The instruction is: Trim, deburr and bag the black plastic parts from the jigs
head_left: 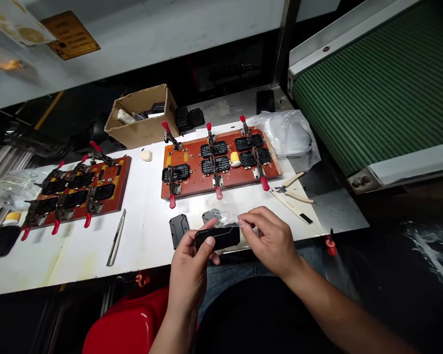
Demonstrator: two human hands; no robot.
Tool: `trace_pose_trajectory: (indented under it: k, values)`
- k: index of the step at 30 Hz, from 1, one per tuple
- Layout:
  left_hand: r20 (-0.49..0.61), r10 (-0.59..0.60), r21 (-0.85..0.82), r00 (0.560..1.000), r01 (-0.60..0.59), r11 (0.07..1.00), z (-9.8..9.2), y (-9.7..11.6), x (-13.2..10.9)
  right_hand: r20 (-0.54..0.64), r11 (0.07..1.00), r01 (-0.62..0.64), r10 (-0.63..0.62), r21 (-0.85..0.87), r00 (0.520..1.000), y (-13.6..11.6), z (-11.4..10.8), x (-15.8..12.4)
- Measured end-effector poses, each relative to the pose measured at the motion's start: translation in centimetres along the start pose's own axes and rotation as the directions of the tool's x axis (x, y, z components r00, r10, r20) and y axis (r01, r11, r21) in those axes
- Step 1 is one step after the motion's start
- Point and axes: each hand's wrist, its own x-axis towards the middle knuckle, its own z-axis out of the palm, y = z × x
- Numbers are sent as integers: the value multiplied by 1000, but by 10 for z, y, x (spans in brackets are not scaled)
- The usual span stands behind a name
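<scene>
Gripping black cover (223,239), pinching clear film (227,218)

Holding black cover in closed left hand (194,253) over near edge of table (143,226), thumb on face, likely for steadiness. Pinching clear film in right hand (271,238), apparently for control.

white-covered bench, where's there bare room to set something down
Bare white covering shows between the slim grey utility knife and the flat black rectangular cover, and left of the knife, in front of the left reddish-brown clamp board. It's crowded near the right hand, where beige-handled cutters lie by a pale flat strip.
</scene>
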Motion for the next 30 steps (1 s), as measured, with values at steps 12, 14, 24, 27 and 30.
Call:
trace_pose_trajectory:
  k: [12,14,24,27,30]
  values:
    - [-226,254,-97,940,-281,955,20,-21,8,183,984,97,-124,149,975,-5,22,-25]
    - [-244,344,83,907,-333,939,20,-31,5,188,968,33,-81,248,979,-13,23,-22]
    - [180,474,541,862,-489,684,6,-30,0,145,943,45,-97,329,985,-24,19,-19]
    - [247,380,513,891,-453,729,7,-21,1,55,933,-48,31,355,998,-20,9,-16]
    - [323,218,332,921,-326,885,8,-16,-1,89,914,-66,32,401,995,-16,-9,-7]
